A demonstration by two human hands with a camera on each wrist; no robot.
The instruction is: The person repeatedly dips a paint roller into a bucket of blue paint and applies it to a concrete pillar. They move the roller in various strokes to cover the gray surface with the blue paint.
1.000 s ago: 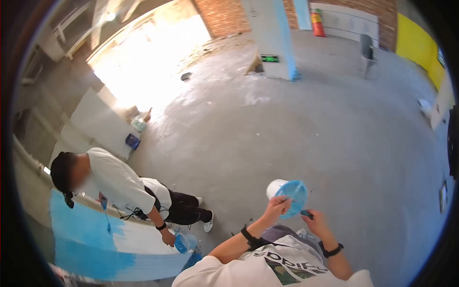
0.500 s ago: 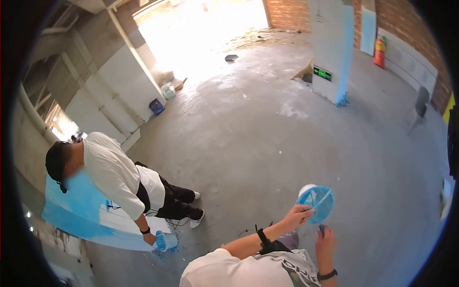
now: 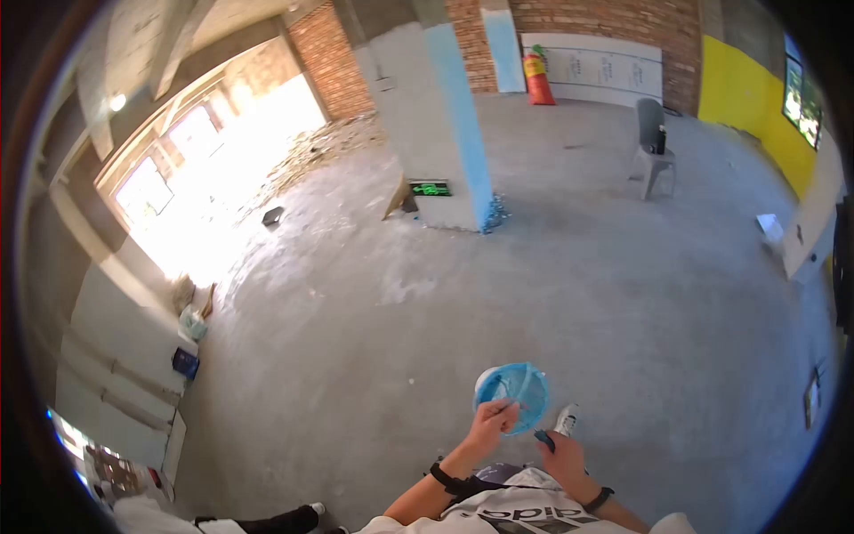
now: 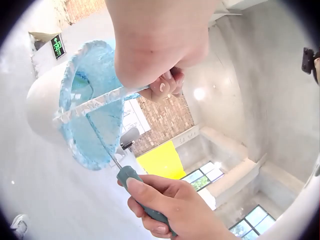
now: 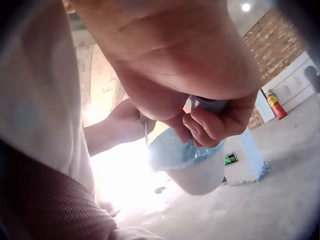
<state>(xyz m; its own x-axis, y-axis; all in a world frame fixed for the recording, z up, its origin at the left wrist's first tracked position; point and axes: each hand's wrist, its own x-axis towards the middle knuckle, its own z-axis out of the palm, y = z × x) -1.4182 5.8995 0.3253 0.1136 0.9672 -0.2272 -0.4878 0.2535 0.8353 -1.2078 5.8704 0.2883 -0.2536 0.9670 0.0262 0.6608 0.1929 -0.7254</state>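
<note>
A white bucket (image 3: 485,389), its rim and inside coated in light blue paint, hangs in front of my body, mouth tipped toward me. My left hand (image 3: 487,429) grips its paint-smeared handle (image 4: 95,104), which spans the mouth in the left wrist view. With curled fingers, my right hand (image 3: 565,459) holds a dark green tool grip (image 4: 137,192), thumb along it. From that grip a thin metal rod (image 4: 100,136) runs into the bucket, like a paint roller's frame. The far end of the tool is hidden inside. In the right wrist view the bucket (image 5: 197,177) hangs beyond my fingers.
A pillar (image 3: 418,116) with a blue-painted strip and a green exit sign (image 3: 431,189) stands ahead. A grey chair (image 3: 654,147) holding a dark bottle is farther right. Another person's dark trouser leg (image 3: 276,521) shows at lower left. A red sack (image 3: 537,80) stands by the brick wall.
My view has swung right and up, so the other person and the blue-painted panel have mostly left it at lower left. Both hands keep their holds as the bucket travels with me.
</note>
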